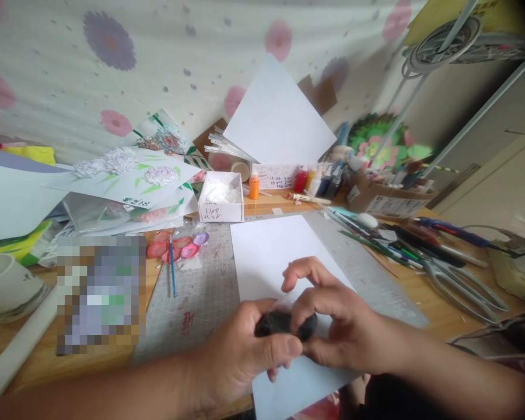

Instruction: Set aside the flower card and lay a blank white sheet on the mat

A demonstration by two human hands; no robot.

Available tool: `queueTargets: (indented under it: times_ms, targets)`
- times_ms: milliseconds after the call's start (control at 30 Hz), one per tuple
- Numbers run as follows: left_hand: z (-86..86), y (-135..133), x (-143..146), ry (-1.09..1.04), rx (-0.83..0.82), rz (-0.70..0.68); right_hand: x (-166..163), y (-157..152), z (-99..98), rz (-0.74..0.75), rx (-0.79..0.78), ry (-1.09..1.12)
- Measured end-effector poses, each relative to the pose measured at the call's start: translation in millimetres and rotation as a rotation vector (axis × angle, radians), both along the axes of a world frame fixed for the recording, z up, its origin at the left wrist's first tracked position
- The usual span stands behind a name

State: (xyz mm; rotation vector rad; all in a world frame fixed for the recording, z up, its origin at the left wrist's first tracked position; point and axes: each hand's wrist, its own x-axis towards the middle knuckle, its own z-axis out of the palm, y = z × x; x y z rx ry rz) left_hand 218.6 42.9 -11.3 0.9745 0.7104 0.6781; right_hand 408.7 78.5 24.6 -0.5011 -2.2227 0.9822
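My left hand is wrapped around a small dark, nearly black object, its thumb along the near side. My right hand grips the same object from the right with thumb and index finger, while another finger is raised and curled above. A bit of clear film shows at the object's top; its exact kind cannot be made out. Both hands hover over a white sheet of paper, which lies on a grey cutting mat and reaches past the near table edge.
Coloured palettes and a blue brush lie on the left. A small white box and an orange bottle stand behind. To the right are scissors, several pens and a cardboard box. A white pot sits far left.
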Motion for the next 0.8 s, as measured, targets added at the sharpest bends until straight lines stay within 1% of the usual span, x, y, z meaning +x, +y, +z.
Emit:
queueTargets:
  times_ms: [133,233,333,500,667,800]
  targets:
    - [-3.0,0.7,-1.7,0.087,0.044,0.043,4.7,2.2,-0.1,-0.063,0.166,-0.104]
    - [-3.6,0.9,-2.1,0.115,0.116,0.058,5.0,0.7,0.8,-0.08,0.225,-0.101]
    - [-3.3,1.1,-1.8,0.145,0.177,0.072,2.4,-3.5,2.4,-0.109,0.223,-0.099]
    - [-2.4,2.7,-1.9,0.148,0.209,0.069,-0.2,-8.0,4.0,-0.158,0.183,-0.114]
    - [-3.3,3.1,-4.0,0.212,0.242,0.118,0.6,-5.0,2.0,-0.119,0.205,-0.105]
    - [-3.4,3.5,-3.7,0.273,0.246,0.119,-0.9,-3.6,1.7,-0.111,0.229,-0.076]
